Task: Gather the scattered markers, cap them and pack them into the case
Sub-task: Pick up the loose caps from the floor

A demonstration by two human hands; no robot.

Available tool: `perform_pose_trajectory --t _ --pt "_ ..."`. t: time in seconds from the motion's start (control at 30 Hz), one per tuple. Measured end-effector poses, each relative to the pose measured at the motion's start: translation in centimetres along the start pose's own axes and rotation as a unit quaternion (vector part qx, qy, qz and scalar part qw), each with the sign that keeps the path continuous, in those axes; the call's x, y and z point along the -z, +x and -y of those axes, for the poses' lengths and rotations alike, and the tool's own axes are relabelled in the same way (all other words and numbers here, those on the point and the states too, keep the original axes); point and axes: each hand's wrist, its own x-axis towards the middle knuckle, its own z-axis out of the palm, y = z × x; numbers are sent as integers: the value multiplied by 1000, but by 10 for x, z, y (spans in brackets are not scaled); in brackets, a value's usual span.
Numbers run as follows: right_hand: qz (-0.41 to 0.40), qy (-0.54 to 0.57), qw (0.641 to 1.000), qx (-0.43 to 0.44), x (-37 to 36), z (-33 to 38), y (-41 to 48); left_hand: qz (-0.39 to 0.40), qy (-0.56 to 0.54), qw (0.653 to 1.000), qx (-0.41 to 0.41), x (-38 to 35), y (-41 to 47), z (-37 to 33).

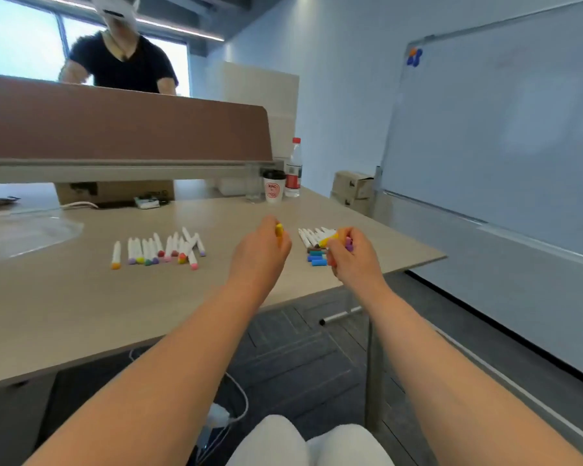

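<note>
Pinching a yellow cap (279, 230), the left hand (260, 255) hangs over the table (81, 297). The right hand (354, 260) curls round a yellow marker (329, 239) and some loose caps (349, 245). I think the cap goes on next: line it up straight, then push until it stops. More markers (162, 250) lie in a row to the left, well apart.

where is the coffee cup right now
In the head view, the coffee cup stands at the far side of the table, right of centre, just left of the water bottle.
</note>
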Motion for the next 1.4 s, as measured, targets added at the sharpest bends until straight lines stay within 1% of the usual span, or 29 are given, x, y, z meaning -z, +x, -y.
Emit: perform_pose_trajectory --t 0.1,0.17,0.23,0.3,0.4,0.5,0.6,0.67,0.83,0.93,1.0,1.17,1.27,1.4 --pt "49 16 999 9 -53 10 4 -16 47 998 45 36 -3 45" --pt "83 7 996 10 -87 15 7 -17 62 995 81 55 -3 76" --pt "119 -23 993 11 -119 15 8 2 67 990 125 69 -3 106" --pt "168 -65 983 17 -147 10 10 35 98 983 149 76 -4 136" --pt "245 -159 955 43 -178 -6 17 88 144 976 137 75 -5 177" --pt "289 -229 926 80 -198 -21 29 110 176 972 112 75 4 200" --pt "310 -272 902 125 -213 -29 44 138 224 962 73 76 19 212" --pt "319 -283 892 150 -220 -32 53 156 228 959 60 75 26 220" --pt "344 -335 854 200 -234 -38 65 167 223 959 56 77 30 230" --pt "350 -347 843 217 -240 -40 72 153 215 963 62 79 29 236" --pt "352 -344 844 213 -243 -40 76 135 202 968 68 79 28 238" --pt "325 -293 880 186 -243 -44 74 99 186 975 76 78 27 237" --pt "323 -278 890 163 -241 -44 72 92 204 971 80 78 26 238" --pt "321 -268 897 139 -241 -42 69 99 263 956 80 78 24 235"
